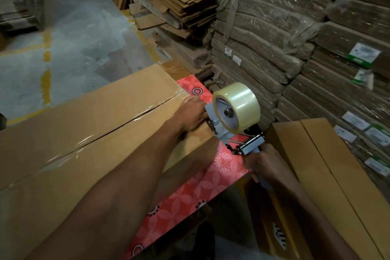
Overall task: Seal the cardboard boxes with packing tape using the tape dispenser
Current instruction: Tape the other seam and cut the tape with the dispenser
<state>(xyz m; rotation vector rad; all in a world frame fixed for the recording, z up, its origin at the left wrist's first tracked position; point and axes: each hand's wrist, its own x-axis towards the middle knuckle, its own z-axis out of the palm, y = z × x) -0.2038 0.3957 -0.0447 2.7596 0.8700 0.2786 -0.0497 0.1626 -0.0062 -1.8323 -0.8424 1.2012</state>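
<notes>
Pressing flat on the top of the long cardboard box (84, 124), the left hand (190, 114) lies with straight fingers right by the box's end edge. The right hand (266, 162) is wrapped tight round the handle of the tape dispenser (223, 133), a grey metal frame with shiny steel parts. Its nose sits at the box's end corner, just beside the left hand. On top rides a fat tape roll (242, 105), clear, glossy and cylindrical.

A strip of clear tape (130, 120) runs along the box's centre seam, wrinkled and catching the light. The cardboard is smooth, matte brown.

The box rests on a table (211, 186) covered in red floral-patterned sheeting, with a bare band showing along the box's end. A second box (329, 164), long and narrow, stands just to the right of the table's edge, close to the right hand.

Behind the dispenser rise plastic-wrapped bundles (274, 38) of flat cardboard, tight to the table's far corner. Loose flattened cartons (185, 0) are heaped beyond. To the left, the grey concrete floor (73, 34) with worn yellow lines lies open.
</notes>
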